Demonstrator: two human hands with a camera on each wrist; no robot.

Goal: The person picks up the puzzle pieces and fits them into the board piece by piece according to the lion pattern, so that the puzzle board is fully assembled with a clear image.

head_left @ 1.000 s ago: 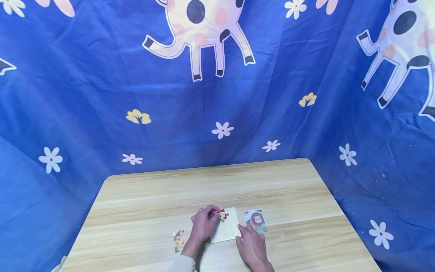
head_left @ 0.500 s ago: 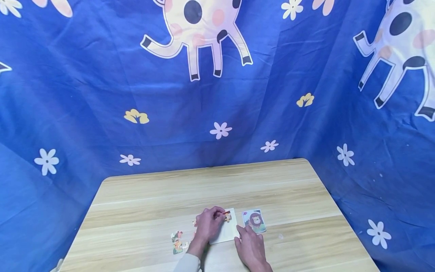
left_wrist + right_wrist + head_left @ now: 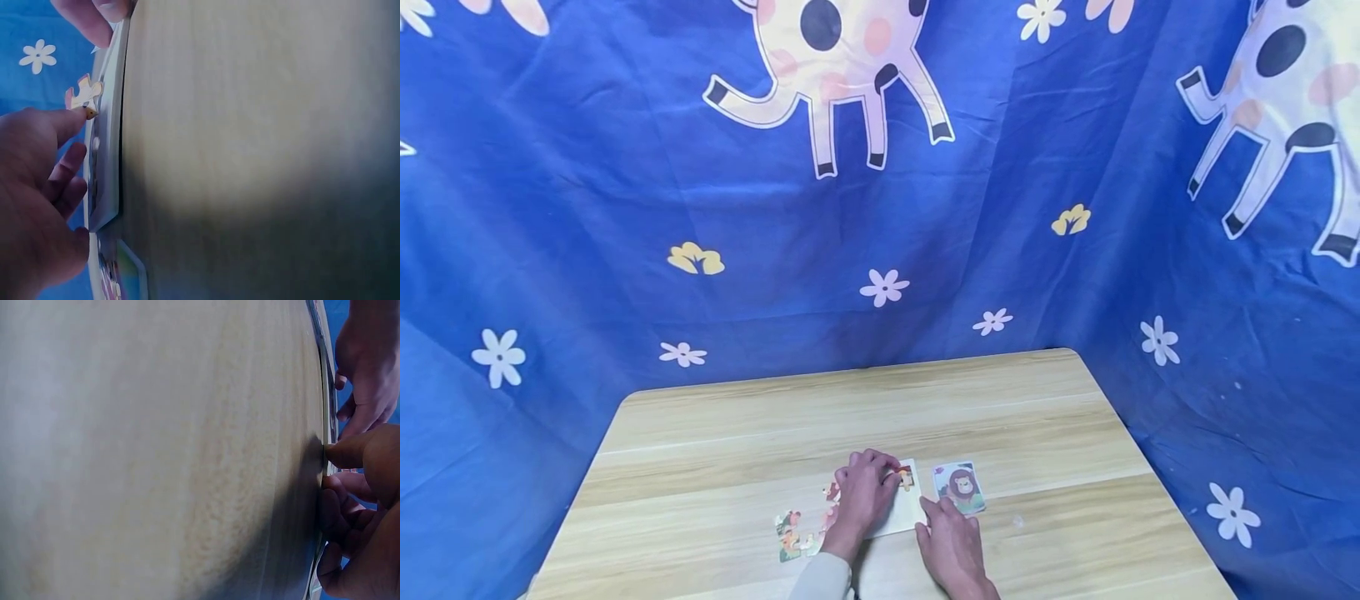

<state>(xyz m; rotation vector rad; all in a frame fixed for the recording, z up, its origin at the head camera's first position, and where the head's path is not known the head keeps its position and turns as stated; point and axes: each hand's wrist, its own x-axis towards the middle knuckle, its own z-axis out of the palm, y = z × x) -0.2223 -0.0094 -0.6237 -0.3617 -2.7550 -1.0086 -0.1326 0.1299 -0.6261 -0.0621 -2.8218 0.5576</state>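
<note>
In the head view a flat white puzzle tray (image 3: 897, 518) lies on the table. My left hand (image 3: 863, 493) is over its left part. Thumb and fingertips pinch a jigsaw piece (image 3: 87, 94) with red, cream and yellow print, tilted at the tray's surface in the left wrist view. In the head view this piece is at the tray's upper right corner. My right hand (image 3: 953, 546) grips the tray's right edge, its thumb and forefinger at the rim and the other fingers curled in the right wrist view.
Several loose jigsaw pieces (image 3: 790, 547) lie left of the tray, some partly hidden behind the left forearm. A lion picture card (image 3: 960, 487) lies to the right, just beyond the right hand. Blue patterned cloth (image 3: 820, 317) hangs behind the wooden table (image 3: 737, 450).
My left hand has moved right across the tray with the jigsaw piece, up to its upper right corner. More loose pieces show behind it. The right hand stays at the edge.
</note>
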